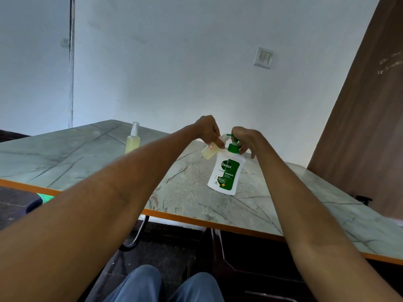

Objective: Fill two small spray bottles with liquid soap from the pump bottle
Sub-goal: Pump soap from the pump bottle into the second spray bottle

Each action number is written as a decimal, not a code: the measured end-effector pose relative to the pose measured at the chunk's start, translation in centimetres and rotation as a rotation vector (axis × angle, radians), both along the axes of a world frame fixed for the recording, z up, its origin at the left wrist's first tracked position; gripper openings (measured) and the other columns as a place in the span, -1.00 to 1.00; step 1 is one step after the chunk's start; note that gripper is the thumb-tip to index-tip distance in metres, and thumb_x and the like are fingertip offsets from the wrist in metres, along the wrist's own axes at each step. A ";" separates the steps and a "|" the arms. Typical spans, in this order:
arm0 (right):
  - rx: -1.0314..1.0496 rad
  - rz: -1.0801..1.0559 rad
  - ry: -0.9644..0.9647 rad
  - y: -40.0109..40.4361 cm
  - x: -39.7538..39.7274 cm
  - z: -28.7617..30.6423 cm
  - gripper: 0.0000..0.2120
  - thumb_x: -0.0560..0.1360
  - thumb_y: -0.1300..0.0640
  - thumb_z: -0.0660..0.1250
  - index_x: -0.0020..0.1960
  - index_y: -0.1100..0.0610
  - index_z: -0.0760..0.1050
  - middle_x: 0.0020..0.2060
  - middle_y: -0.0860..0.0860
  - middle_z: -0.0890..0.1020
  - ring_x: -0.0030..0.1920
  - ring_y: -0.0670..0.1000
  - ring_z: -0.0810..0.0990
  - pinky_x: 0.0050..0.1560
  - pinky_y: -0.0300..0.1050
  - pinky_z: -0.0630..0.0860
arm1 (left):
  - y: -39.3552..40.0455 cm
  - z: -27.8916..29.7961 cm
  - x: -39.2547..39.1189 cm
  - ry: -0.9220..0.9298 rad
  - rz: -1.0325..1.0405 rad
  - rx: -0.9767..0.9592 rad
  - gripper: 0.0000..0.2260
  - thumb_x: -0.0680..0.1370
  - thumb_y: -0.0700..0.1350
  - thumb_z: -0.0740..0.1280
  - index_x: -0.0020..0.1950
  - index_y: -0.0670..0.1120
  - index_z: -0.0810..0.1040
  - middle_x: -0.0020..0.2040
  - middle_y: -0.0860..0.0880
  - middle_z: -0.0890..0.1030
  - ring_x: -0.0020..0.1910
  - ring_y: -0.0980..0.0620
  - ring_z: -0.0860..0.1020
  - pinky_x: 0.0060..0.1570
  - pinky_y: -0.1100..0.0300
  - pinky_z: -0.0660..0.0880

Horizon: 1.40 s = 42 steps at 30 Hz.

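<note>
A white and green pump bottle (225,173) stands on the marbled table (87,153). My right hand (245,139) rests on top of its green pump head. My left hand (208,129) holds a small open spray bottle (210,151) tilted, its uncapped neck right at the pump's spout; yellowish liquid fills its lower part. A second small spray bottle (133,139) stands upright to the left with its sprayer cap on, filled with yellowish liquid.
The table has an orange front edge (196,220) and stands against a white wall. A brown wooden panel (362,118) rises at the right. My knees in blue trousers (165,286) show below the table edge.
</note>
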State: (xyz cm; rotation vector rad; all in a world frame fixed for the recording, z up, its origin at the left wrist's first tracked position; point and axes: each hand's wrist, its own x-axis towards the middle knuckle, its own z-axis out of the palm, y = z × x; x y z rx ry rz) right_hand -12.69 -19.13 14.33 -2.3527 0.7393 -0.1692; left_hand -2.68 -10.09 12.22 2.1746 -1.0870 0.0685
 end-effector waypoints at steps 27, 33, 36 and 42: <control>0.027 -0.025 -0.009 -0.1 -0.3 -0.5 -0.70 0.58 0.21 -0.09 0.19 0.26 0.33 0.34 0.24 0.39 0.32 0.18 0.41 -0.06 0.02 0.30 | 0.1 0.0 0.1 -0.011 -0.011 0.001 -0.68 0.30 -0.08 0.55 -0.05 -0.22 0.66 -0.06 -0.17 0.67 -0.24 0.01 0.57 -0.36 0.42 0.46; 0.028 -0.020 -0.009 0.3 -0.4 -0.1 -0.77 0.57 0.23 -0.08 -0.23 0.17 0.22 0.32 0.21 0.41 0.06 0.14 0.44 -0.35 -0.05 0.29 | 0.3 0.5 -0.1 -0.033 -0.008 -0.001 -0.67 0.30 -0.07 0.55 -0.03 -0.23 0.67 -0.12 -0.14 0.65 -0.33 0.07 0.53 -0.36 0.41 0.45; 0.005 -0.018 -0.001 0.0 0.0 -0.1 -0.76 0.57 0.23 -0.09 -0.24 0.18 0.23 0.32 0.22 0.42 0.19 0.17 0.46 -0.37 -0.07 0.28 | 0.3 0.5 -0.2 -0.039 -0.008 0.001 -0.68 0.31 -0.07 0.55 -0.04 -0.23 0.67 -0.19 -0.11 0.63 -0.38 0.10 0.50 -0.40 0.46 0.41; -0.002 -0.046 0.007 0.0 -0.1 -0.6 -0.59 0.60 0.19 -0.12 0.37 0.32 0.25 0.34 0.23 0.39 0.33 0.17 0.40 -0.09 -0.01 0.29 | 0.2 0.0 -0.5 -0.027 -0.016 0.013 -0.68 0.29 -0.07 0.56 -0.06 -0.23 0.67 -0.28 -0.06 0.61 -0.27 0.02 0.54 -0.41 0.48 0.41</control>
